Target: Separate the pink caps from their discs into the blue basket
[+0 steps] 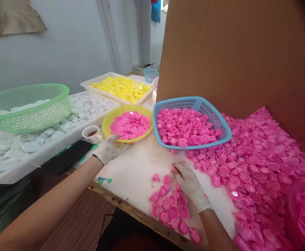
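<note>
My left hand [106,150], in a white glove, is at the near left rim of a yellow bowl [109,108]. Its thumb lies over the rim and the other fingers are below, closed on the edge. Flat pink discs [130,125] are heaped in the bowl. My right hand [190,184], also gloved, rests low over the white tabletop [136,167] with its fingers curled together. What lies between those fingertips is mostly hidden. Just beside it, a loose group of small pink toy cups [172,201] is spread near the table's front edge.
A blue basket [227,130] of pink cups stands behind my right hand. A large pink cup pile [262,164] leans against a cardboard sheet [233,52]. At left are a teacup [96,138], a dark phone-like slab [75,156], a green basket [47,116] and a tray of yellow pieces [121,89].
</note>
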`<state>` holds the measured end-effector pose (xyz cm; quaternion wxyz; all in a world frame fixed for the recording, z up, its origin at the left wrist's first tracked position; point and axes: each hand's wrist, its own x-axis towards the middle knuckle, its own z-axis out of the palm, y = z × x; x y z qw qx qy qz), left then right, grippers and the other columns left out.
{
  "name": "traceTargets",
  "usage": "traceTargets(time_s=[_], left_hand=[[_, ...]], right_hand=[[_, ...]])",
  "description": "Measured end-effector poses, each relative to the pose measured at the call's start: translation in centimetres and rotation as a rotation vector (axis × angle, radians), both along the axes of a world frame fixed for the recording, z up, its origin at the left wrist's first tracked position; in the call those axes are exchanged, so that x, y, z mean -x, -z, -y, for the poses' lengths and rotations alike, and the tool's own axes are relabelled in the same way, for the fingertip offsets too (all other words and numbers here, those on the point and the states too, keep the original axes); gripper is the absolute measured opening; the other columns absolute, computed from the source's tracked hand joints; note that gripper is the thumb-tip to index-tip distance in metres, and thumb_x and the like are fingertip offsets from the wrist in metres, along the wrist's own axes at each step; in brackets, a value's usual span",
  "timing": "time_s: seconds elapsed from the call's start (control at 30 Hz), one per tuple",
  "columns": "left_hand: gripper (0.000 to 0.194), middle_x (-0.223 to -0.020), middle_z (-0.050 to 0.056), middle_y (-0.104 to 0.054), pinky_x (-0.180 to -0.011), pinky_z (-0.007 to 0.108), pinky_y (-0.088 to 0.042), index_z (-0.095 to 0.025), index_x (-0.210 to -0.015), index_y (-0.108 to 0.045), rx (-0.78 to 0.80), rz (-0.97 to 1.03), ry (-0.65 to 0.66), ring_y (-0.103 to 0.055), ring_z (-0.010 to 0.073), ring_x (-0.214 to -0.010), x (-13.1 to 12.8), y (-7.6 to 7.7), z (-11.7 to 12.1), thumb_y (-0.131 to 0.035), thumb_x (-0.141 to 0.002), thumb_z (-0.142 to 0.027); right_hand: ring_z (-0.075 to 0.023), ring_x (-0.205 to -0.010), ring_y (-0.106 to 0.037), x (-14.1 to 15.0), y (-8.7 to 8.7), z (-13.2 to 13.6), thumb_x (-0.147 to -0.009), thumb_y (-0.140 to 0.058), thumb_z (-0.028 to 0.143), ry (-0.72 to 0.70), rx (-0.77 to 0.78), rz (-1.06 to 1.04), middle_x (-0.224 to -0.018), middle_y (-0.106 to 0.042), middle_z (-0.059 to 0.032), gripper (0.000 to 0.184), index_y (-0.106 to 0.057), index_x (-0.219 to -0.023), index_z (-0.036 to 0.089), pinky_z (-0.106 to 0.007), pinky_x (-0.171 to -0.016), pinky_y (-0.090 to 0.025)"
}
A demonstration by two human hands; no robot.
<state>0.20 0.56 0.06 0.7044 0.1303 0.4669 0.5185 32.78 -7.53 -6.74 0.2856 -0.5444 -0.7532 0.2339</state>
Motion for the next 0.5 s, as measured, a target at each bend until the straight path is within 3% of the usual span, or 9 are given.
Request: traceTargets(time_s=[0.1,0.2,0.37,0.5], left_hand=[[0.040,-0.098,0.018,-0.066,-0.066,0.037,-0.059,-0.008,-0.124,-0.045,-0.032,-0.041,-0.030,-0.069,0.0243,-0.075,-0.2,-0.4,0.3,-0.045,-0.084,-0.009],[0.040,-0.099,0.016,-0.067,-0.065,0.033,-0.059,-0.011,-0.126,-0.045,-0.070,-0.077,-0.099,-0.069,0.0216,-0.073,-0.4,-0.3,2.6,-0.044,-0.085,-0.008],[0.044,-0.109,0.010,-0.066,-0.073,0.036,-0.059,-0.020,-0.128,-0.046,-0.177,-0.146,-0.076,-0.067,0.0234,-0.090,-0.5,0.3,7.3,-0.050,-0.085,-0.013],[0.049,-0.116,0.009,-0.063,-0.079,0.040,-0.058,-0.023,-0.129,-0.044,-0.211,-0.184,-0.033,-0.062,0.0257,-0.102,-0.2,0.0,8.8,-0.056,-0.082,-0.015]], right_hand=[[-0.0212,-0.093,-0.056,0.1,0.4,-0.2,-0.085,-0.043,0.021,0.000,-0.006,0.003,-0.100,-0.059,-0.0086,0.024,-0.058,-0.104,0.018,-0.036,-0.083,-0.049],[-0.0212,-0.093,-0.057,0.1,0.8,-0.4,-0.085,-0.043,0.021,0.005,-0.015,-0.015,-0.100,-0.060,-0.0083,0.025,-0.059,-0.103,0.018,-0.036,-0.083,-0.049],[-0.0228,-0.100,-0.055,0.1,0.8,0.0,-0.084,-0.043,0.023,0.037,-0.013,-0.061,-0.108,-0.059,-0.0100,0.030,-0.059,-0.108,0.017,-0.038,-0.087,-0.047],[-0.0281,-0.107,-0.049,0.8,-1.0,-0.1,-0.080,-0.050,0.032,0.154,-0.037,-0.136,-0.113,-0.059,-0.0100,0.035,-0.059,-0.111,0.019,-0.046,-0.096,-0.036]])
